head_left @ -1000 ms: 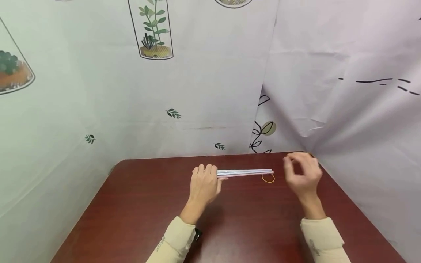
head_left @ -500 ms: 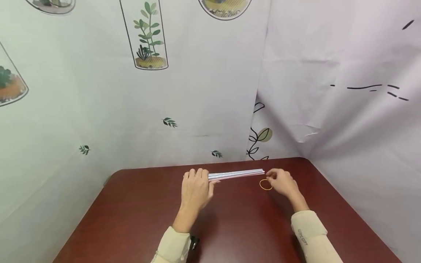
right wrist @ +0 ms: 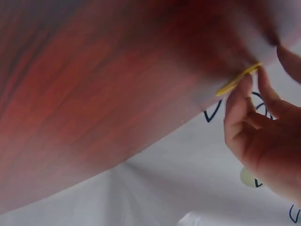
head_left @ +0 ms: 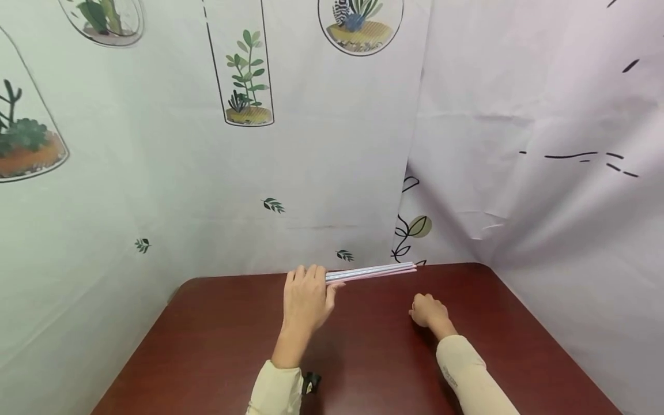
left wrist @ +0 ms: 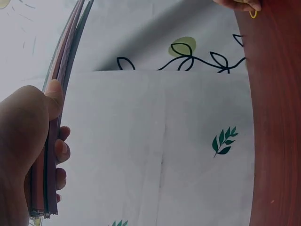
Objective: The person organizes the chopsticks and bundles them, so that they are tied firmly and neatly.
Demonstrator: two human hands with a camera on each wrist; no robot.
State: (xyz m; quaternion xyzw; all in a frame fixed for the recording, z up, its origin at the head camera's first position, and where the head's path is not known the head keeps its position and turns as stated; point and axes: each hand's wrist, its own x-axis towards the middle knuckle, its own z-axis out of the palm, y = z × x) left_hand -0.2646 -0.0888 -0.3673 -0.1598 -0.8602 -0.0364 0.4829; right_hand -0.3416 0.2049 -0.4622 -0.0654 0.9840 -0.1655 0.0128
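At the far left, a creased white wall covering is printed with plants in outlined jars and small green leaf sprigs, and in front of it stands the reddish-brown, wood-grained table with rounded far corners. Next, from a cream long sleeve with a small black object at its cuff, the left hand is raised above the table, its fingers and thumb wrapped round one end of a bundle of long, thin, pale blue, white and pink sticks. The bundle is held clear of the table, its free end pointed to the right. Below and right of that end, the right hand is lowered close to the table, and a thin yellow ring-shaped band is pinched at its fingertips; whether the table is touched by the band cannot be told. At the far right, the wall covering is hung in folds and marked with black dashes
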